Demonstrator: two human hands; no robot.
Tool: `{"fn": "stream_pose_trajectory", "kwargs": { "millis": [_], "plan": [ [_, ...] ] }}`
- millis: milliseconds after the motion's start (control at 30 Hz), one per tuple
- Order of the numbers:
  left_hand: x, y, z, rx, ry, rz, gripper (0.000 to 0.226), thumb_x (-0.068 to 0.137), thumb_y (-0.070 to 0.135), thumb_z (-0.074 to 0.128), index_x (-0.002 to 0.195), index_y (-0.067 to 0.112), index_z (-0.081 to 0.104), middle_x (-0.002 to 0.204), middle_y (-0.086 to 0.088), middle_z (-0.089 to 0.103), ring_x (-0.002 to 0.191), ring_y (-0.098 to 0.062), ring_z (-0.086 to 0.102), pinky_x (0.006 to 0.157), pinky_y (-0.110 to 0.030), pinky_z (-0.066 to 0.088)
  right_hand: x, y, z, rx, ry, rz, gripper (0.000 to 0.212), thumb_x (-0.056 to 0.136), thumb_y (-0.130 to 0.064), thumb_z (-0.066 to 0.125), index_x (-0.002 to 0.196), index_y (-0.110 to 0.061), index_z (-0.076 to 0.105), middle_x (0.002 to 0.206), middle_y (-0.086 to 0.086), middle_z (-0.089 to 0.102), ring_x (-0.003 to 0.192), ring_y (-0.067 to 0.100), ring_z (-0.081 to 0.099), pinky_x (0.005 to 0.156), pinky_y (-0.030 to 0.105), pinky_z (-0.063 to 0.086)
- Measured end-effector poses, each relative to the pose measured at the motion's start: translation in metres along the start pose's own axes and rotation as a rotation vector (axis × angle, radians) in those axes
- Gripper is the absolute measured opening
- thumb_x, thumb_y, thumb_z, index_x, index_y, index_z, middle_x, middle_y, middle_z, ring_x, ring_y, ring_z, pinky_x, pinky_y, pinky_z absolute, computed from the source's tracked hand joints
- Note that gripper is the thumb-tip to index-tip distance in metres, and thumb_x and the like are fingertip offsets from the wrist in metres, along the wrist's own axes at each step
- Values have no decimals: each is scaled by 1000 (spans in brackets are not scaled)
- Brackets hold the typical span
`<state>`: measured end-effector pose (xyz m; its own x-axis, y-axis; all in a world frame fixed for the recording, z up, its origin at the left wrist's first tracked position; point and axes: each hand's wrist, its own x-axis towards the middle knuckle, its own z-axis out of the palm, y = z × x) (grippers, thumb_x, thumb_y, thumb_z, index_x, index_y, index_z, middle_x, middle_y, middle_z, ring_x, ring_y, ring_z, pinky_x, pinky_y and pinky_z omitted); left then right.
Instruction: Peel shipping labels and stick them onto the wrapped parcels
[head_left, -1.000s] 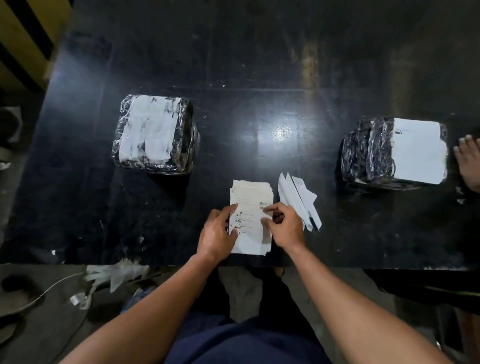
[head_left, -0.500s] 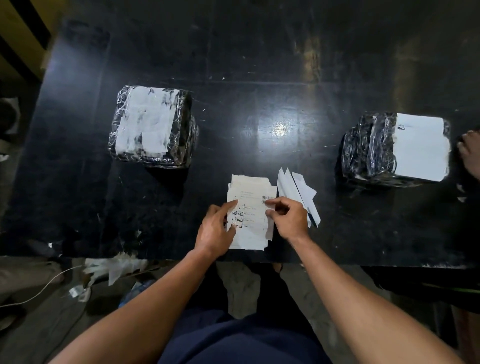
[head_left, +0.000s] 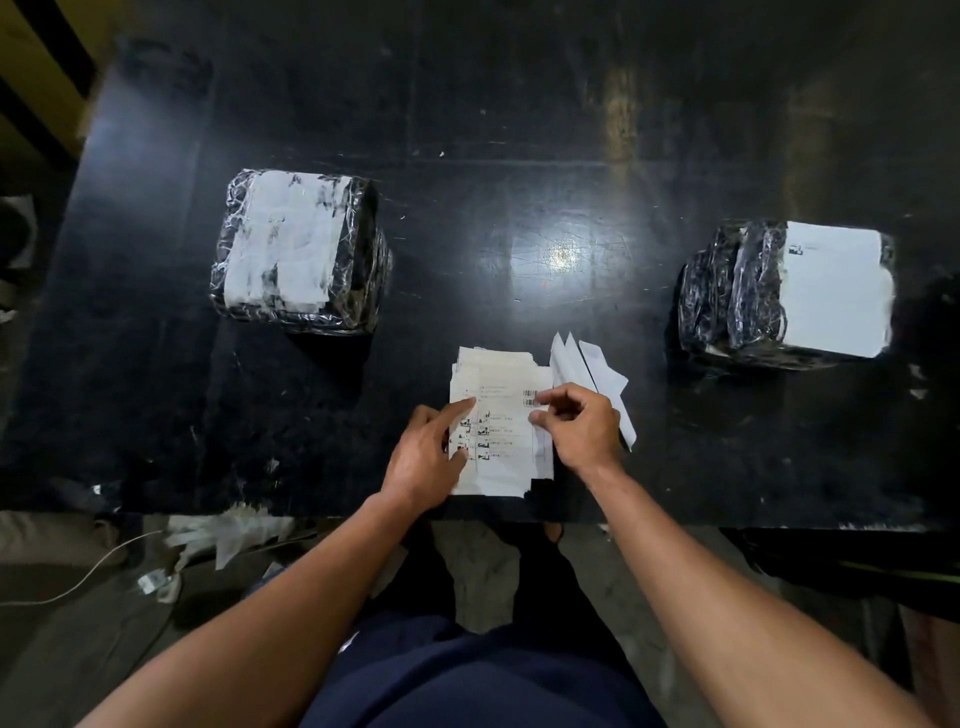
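The label stack (head_left: 498, 415) lies at the near edge of the black table (head_left: 519, 156), right in front of the person, top sheet printed with rows of text and a barcode near its right side. The left hand (head_left: 423, 460) lies flat on the stack's left edge, index finger stretched up along the top sheet, thumb pressing lower down, pinning the pile rather than gripping it. The right hand (head_left: 576, 423) works the right edge, thumb and forefinger pinched together on the edge of the top label beside the barcode. Just right of the stack, partly under that hand, sits a fan of blank white strips (head_left: 597, 366), touching the stack's upper right corner. Further out, two plastic-wrapped parcels: the left parcel (head_left: 298, 249) sits well apart toward the far left, its top covered by a smudged white label; the right parcel (head_left: 784, 293) sits well out to the right, a clean white label on the right part of its top. Below the table edge, on the left, torn paper scraps (head_left: 223, 535) and a thin white cable (head_left: 78, 582) litter the floor.
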<state>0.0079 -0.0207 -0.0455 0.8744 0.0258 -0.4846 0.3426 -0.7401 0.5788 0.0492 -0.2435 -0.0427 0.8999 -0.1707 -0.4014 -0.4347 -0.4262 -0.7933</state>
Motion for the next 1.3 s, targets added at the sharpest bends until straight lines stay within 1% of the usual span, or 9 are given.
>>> {"fn": "stream_pose_trajectory", "kwargs": {
  "millis": [200, 367, 500, 600, 700, 867, 1000, 1167, 1300],
  "plan": [
    [4, 1, -3, 15, -23, 0, 72, 93, 15, 70, 152, 46, 45, 120, 6, 46, 101, -12, 59, 92, -33, 57, -2, -7, -18, 8, 74, -79, 22, 82, -4, 84, 94, -22, 79, 92, -17, 76, 83, 2, 72, 82, 26, 62],
    [-2, 14, -10, 26, 91, 73, 67, 92, 26, 74, 151, 41, 47, 126, 6, 43, 108, -15, 60, 90, -37, 60, -8, -23, -38, 86, 137, -140, 19, 83, -2, 83, 96, -16, 80, 97, -11, 77, 83, 1, 73, 79, 20, 60],
    [-8, 46, -34, -304, 217, 158, 55, 98, 30, 70, 147, 43, 50, 122, 8, 52, 101, -4, 64, 87, -31, 62, -21, -46, -48, 158, 126, -231, 22, 83, -2, 83, 94, -20, 79, 96, -11, 78, 84, 8, 75, 79, 22, 60],
    [-19, 72, -60, -525, 164, 237, 59, 98, 32, 72, 148, 49, 46, 127, 3, 61, 105, -8, 69, 86, -28, 62, -35, -69, -50, 218, 95, -300, 21, 84, 0, 82, 95, -18, 79, 97, -9, 79, 90, 9, 75, 84, 24, 60],
    [-30, 93, -82, -657, 99, 296, 62, 96, 26, 76, 148, 46, 49, 125, 4, 70, 109, -15, 73, 86, -33, 63, -49, -90, -50, 274, 55, -347, 17, 85, -1, 82, 96, -13, 80, 98, -7, 80, 91, 10, 76, 86, 27, 60],
    [-40, 113, -111, -744, 181, 286, 43, 93, 7, 77, 129, 29, 72, 114, 1, 79, 103, -19, 77, 86, -50, 65, -63, -124, -56, 304, 8, -418, 16, 87, -4, 81, 97, -16, 80, 93, -7, 80, 87, 14, 76, 82, 28, 61],
    [-52, 126, -134, -765, 165, 371, 39, 94, 2, 75, 127, 23, 73, 114, -2, 79, 104, -22, 77, 87, -46, 64, -63, -155, -69, 360, 9, -473, 16, 88, -5, 80, 99, -17, 79, 95, -5, 80, 88, 18, 77, 83, 34, 61],
    [-64, 138, -155, -642, 250, 545, 30, 92, 5, 76, 117, 23, 78, 101, 18, 67, 90, -6, 70, 76, -18, 55, -65, -193, -85, 409, -7, -571, 14, 86, 2, 79, 98, -6, 80, 93, 0, 80, 85, 17, 77, 78, 27, 62],
    [-68, 148, -167, -711, 305, 540, 28, 93, 10, 74, 119, 19, 77, 106, 8, 70, 100, -18, 73, 84, -36, 63, -72, -210, -89, 352, 17, -687, 15, 86, 0, 80, 98, -9, 80, 96, 0, 79, 86, 22, 75, 81, 36, 63]
  ]
}}
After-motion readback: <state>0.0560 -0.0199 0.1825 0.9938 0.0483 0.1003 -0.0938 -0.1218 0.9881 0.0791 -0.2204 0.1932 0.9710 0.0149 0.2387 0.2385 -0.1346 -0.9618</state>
